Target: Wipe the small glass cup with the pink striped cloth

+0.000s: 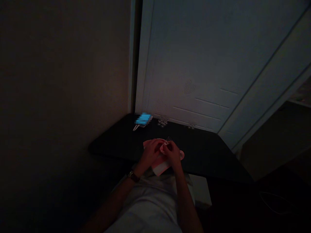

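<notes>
My left hand [153, 149], with a dark band on its wrist, is closed on a pink and white cloth [160, 167]. The cloth is bunched between both hands and hangs over the front edge of the dark table [201, 152]. A small clear object [167, 141], glass-like, pokes up between the fingertips. My right hand [173, 151] has its fingers bent in around that object, with cloth pressed against it. Dim light hides the exact finger contacts and the clear object's full shape.
A cluster of small clear pieces [163, 121] and a smaller clear group [191, 126] rest at the table's back edge. A phone-like device [143, 119] with a blurred blue screen lies at back left. A white panel [184, 58] stands behind, a wall [65, 71] at left.
</notes>
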`<control>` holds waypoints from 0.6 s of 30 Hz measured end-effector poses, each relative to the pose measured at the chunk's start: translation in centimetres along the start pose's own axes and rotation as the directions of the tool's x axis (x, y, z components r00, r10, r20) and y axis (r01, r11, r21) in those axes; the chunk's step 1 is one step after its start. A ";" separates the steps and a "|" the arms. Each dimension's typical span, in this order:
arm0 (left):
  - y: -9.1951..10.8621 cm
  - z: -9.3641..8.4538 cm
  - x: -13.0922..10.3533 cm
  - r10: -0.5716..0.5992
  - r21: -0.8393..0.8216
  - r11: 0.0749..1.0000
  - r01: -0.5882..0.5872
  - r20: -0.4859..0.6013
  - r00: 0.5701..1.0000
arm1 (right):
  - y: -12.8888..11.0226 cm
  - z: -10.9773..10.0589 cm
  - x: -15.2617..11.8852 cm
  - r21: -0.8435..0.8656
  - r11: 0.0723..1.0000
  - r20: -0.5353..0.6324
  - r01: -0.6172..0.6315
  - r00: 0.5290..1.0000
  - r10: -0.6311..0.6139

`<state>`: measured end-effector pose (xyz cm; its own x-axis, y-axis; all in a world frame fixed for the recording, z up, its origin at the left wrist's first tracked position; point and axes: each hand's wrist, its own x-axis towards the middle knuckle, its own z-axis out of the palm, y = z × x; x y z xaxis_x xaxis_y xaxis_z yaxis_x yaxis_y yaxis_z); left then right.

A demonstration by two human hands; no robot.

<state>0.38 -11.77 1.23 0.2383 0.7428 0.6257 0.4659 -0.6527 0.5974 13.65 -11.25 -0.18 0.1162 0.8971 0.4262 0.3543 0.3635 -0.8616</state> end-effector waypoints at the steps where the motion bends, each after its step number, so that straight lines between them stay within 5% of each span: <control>1: 0.1 0.0 0.0 -0.002 -0.002 1.000 0.002 -0.005 1.000 | 0.0 -0.1 0.0 -0.004 1.000 0.001 0.000 1.000 0.000; 18: 0.1 -0.1 -0.1 0.020 0.011 1.000 -0.020 -0.013 1.000 | 0.5 -0.2 0.0 -0.014 0.999 0.016 0.037 0.999 -0.036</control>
<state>0.28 -11.95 1.25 0.2367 0.7277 0.6438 0.4708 -0.6655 0.5791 13.98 -11.10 -0.56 0.0888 0.8870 0.4531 0.3711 0.3926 -0.8415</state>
